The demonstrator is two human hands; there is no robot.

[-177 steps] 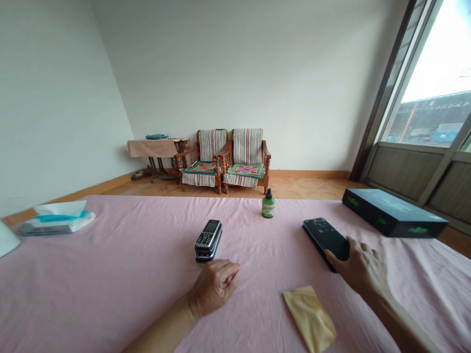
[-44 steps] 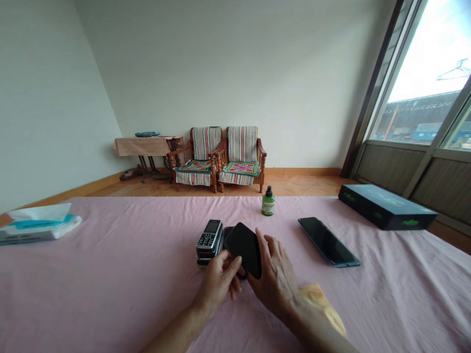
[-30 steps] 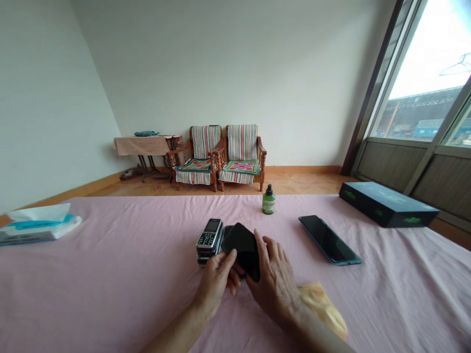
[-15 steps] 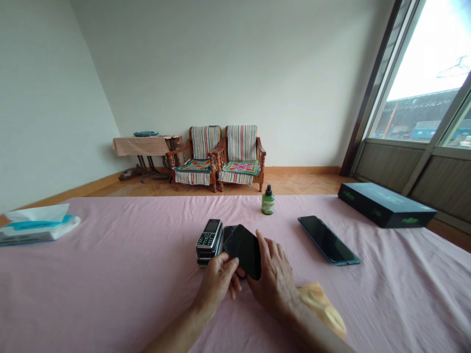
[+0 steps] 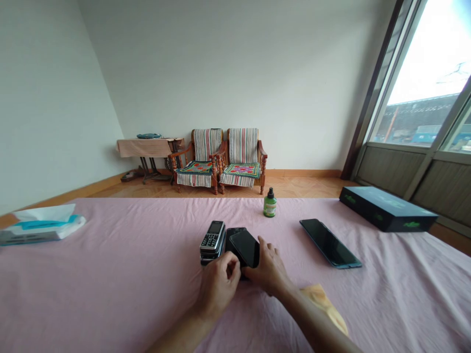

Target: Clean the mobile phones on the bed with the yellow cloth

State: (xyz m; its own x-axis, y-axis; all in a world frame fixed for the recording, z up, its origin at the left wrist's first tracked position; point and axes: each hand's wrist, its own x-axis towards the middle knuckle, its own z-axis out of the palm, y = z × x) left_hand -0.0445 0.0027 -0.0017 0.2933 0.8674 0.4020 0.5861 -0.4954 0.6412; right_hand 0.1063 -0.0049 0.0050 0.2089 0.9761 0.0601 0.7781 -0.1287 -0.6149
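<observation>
Upper black phone (image 5: 246, 246) slants across the one beneath

The upper black phone sits between the two hands, its long axis running from far left to near right, dark face up. It overlaps a lower dark phone (image 5: 231, 234), whose long axis points more nearly straight away from the person; whether the two touch is unclear. The right hand (image 5: 268, 268) grasps the upper phone, thumb at its near end and fingers along its right edge. The left hand (image 5: 220, 279) is curled beside the near left side; whether it grips anything cannot be told.

Just left stands a phone stack (image 5: 211, 239), its top keypad phone pointing away, screen end farthest and leaning slightly right. On the right, well apart, a large phone (image 5: 329, 243) lies flat with a similar far-left to near-right slant. A yellow cloth (image 5: 326, 309) is partly hidden by the right forearm.
</observation>
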